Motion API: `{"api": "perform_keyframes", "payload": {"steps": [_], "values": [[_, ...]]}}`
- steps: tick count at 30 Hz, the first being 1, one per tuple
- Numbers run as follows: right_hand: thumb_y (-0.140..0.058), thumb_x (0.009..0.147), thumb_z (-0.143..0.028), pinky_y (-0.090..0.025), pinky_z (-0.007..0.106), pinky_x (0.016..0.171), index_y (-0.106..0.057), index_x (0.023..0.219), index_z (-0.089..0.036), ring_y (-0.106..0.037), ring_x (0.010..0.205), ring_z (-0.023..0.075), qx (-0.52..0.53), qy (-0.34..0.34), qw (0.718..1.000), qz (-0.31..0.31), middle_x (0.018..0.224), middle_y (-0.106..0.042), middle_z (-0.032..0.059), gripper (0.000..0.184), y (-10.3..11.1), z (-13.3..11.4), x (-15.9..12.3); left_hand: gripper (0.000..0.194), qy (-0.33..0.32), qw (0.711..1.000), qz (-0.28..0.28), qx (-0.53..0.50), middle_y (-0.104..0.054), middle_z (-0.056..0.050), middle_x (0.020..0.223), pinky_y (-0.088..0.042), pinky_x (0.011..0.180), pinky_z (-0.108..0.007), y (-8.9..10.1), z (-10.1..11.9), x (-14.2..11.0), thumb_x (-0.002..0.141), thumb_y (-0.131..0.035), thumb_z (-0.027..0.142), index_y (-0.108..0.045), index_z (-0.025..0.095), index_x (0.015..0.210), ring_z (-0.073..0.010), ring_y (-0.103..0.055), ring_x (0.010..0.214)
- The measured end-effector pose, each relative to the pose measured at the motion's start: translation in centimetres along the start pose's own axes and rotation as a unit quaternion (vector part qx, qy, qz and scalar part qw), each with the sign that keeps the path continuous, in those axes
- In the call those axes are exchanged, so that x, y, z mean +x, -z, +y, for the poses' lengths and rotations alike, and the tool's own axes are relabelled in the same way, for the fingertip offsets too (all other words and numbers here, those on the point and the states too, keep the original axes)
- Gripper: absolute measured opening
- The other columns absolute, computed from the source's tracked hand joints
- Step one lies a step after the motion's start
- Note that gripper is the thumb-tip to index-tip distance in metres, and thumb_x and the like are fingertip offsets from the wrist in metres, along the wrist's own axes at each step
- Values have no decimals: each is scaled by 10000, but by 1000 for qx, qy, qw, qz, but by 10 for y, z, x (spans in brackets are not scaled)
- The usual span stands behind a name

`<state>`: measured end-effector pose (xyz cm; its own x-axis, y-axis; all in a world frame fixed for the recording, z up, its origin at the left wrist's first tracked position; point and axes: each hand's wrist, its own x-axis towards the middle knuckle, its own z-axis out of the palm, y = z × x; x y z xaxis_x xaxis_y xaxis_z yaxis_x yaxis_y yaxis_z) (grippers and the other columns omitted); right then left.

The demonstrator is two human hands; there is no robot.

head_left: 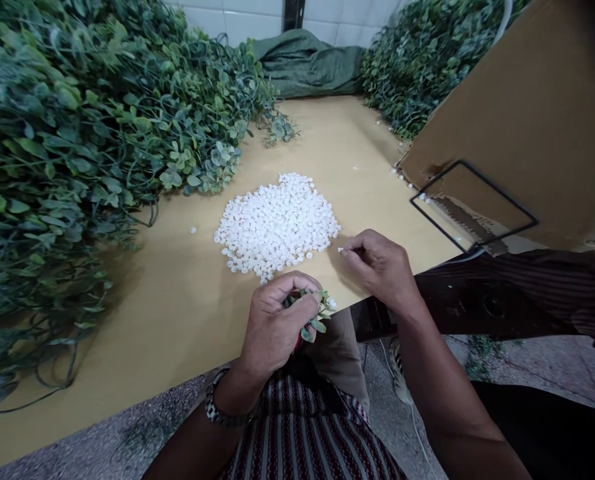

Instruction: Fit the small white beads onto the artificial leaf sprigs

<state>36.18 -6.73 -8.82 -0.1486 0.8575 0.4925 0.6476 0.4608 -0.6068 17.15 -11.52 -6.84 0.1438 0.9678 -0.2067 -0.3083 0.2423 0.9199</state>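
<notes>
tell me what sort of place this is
Likely a workshop handling artificial greenery: a big leafy heap on the left of the table, a pile of small white pieces near the middle, and a leafy sprig in the left hand.

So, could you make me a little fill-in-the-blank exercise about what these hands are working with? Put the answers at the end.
1. The left hand holds a leafy sprig coloured ____.
2. The right hand pinches a tiny ____ piece.
3. A wristband is worn on the person's ____ wrist.
4. In the picture, the cardboard stands at the ____ side of the table.

Missing words: green; white; left; right.
</notes>
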Motion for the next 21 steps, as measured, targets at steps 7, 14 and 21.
{"api": "perform_keyframes", "payload": {"steps": [7,14,21], "values": [[-633,819,-129,-463,260,603,-626,765,-201,-567,661,121,247,-28,969,-8,708,-612,-15,90,1,-41,-24,46,-17,999,-35,22,-587,21,559,-450,390,-188,4,-5,-2,702,-663,213,-644,172,695,-76,-514,416],[-645,805,-96,-456,239,582,-636,746,-195,-556,624,104,300,-55,952,-12,679,-605,-27,115,-11,-50,-33,47,-14,1000,-16,17,-568,40,518,-395,399,-159,3,-6,-4,708,-667,198,-647,167,679,-58,-475,424],[-660,799,-106,-463,233,587,-640,751,-197,-561,634,103,339,-97,936,15,691,-618,-22,105,-19,-51,-39,65,-42,999,-5,25,-535,48,493,-377,418,-149,2,-9,-2,720,-642,161,-637,159,655,-49,-439,435]]}}
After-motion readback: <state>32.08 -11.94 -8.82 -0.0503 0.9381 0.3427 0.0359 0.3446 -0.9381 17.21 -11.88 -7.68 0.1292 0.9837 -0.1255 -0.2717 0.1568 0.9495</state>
